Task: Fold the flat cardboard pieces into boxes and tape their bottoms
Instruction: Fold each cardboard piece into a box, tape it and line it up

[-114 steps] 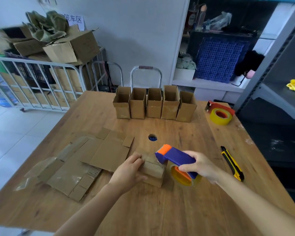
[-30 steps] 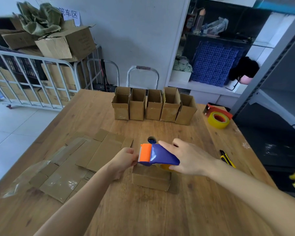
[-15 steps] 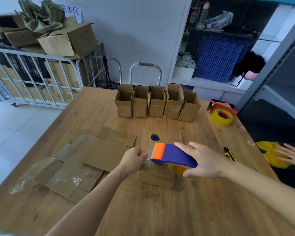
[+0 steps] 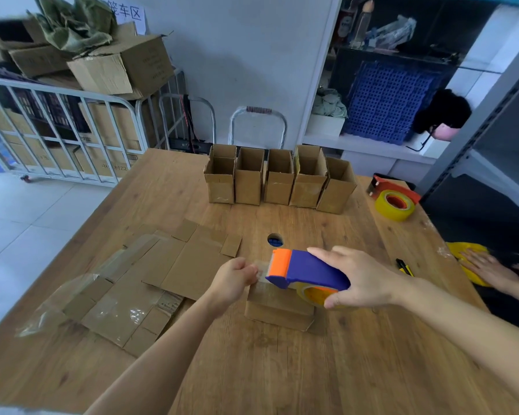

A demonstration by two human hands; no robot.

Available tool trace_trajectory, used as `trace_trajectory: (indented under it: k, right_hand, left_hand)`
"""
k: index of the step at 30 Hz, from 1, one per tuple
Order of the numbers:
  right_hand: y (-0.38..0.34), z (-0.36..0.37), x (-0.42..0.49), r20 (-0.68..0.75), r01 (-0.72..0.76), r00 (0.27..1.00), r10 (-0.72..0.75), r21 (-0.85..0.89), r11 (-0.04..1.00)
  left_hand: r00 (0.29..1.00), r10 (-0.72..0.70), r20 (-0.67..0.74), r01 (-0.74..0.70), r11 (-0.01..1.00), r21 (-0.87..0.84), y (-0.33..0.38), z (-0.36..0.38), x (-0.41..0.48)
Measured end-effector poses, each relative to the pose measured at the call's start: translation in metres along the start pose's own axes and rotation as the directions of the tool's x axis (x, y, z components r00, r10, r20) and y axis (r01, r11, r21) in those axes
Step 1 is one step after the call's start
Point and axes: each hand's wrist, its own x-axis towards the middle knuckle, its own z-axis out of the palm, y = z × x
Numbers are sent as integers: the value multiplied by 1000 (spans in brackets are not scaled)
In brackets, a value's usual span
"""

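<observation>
On the table [image 4: 282, 369] the upturned box [image 4: 277, 310] sits loose with nothing pinning it. I judge that a hard pull could drag or tip it and lay the tape crooked, off the seam. My right hand [image 4: 369, 280] is wrapped over the tape dispenser [image 4: 309, 272], held just above the box's bottom. The clear tape strip [image 4: 262, 272] could fold back and stick to itself if it goes slack. My left hand [image 4: 235, 278] pinches its free end between the fingertips, near the box's left edge. I cannot tell whether they touch the cardboard.
</observation>
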Motion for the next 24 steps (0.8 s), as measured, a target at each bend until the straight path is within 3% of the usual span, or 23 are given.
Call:
trace_trajectory:
  k: [2,5,8,20,24]
  right_hand:
    - [-1,2,1,-8,2,1000,-2,-14,1000]
    - [0,3,-1,-19,4,1000,-5,-65,998]
    - [0,3,-4,-15,7,1000,-8,-72,997]
    - [1,-1,-5,-49,5,999,-8,-53,999]
    - [-4,0,2,-38,14,999,-14,2,1000]
  left_hand:
    - [998,49,-47,-44,994,98,0,4,-3]
    - [974,218,-54,-177,893,414,2,8,-11]
    - [958,285,-20,-242,847,473,-4,8,-13]
    - [978,172,-120,-122,931,345,9,9,-4]
    - [989,80,-127,-65,991,113,8,3,-2]
